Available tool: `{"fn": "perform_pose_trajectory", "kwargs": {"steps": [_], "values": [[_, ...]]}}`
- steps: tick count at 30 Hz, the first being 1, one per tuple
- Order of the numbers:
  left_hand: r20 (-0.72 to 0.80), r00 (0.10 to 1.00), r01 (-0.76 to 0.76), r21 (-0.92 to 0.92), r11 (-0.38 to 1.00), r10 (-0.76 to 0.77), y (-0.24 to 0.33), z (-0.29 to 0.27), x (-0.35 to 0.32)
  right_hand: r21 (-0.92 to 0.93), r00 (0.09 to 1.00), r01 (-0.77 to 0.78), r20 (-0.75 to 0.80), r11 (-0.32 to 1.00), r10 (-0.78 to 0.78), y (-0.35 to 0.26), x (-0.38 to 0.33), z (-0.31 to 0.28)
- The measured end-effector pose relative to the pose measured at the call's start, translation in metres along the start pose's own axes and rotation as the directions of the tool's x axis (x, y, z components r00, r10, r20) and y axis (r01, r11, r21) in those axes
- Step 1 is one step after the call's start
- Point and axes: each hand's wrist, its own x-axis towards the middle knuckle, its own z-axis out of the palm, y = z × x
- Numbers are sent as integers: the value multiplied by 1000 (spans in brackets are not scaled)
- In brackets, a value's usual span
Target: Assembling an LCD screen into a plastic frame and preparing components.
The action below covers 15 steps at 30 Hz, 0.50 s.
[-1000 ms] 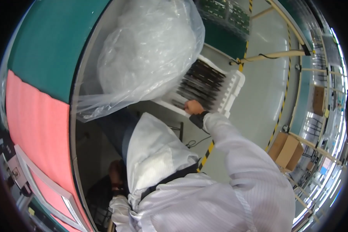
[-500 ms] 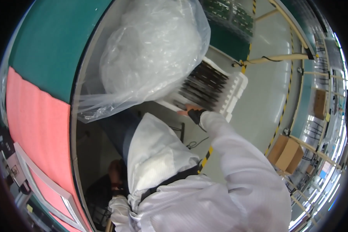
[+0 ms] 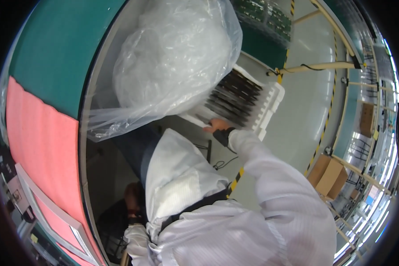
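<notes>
Grey workshop flooring (image 3: 297,111) with yellow-black striped tape ran beyond the green-topped bench (image 3: 53,48); a cardboard box (image 3: 326,175) stood to the right; my right hand (image 3: 215,125) rested against the near edge of the white foam tray (image 3: 270,99), whose slots held dark upright boards (image 3: 235,95); how far the fingers had closed, I could not tell; a large clear plastic bag (image 3: 173,57) lay just beside the tray, overlapping its left end; my left hand (image 3: 133,201) sat low under the bench edge, its grip hidden.

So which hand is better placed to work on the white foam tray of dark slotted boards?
Right. The right hand already rests at the near edge of the white foam tray; the left hand is low beside the body, far off.
</notes>
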Motion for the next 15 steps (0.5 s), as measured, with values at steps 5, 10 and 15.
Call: {"fn": "perform_pose_trajectory", "kwargs": {"steps": [5,10,15], "values": [[16,992,128,-101,987,-127,-13,7,-1,-14,995,85,-48,996,-85,-8,-3,-7],[71,982,187,-170,968,-178,-5,7,2,10,986,148,-77,989,-147,-13,-15,-13],[83,975,220,-231,948,-206,-15,2,1,-98,962,175,-193,980,-191,-21,-17,-13]]}}
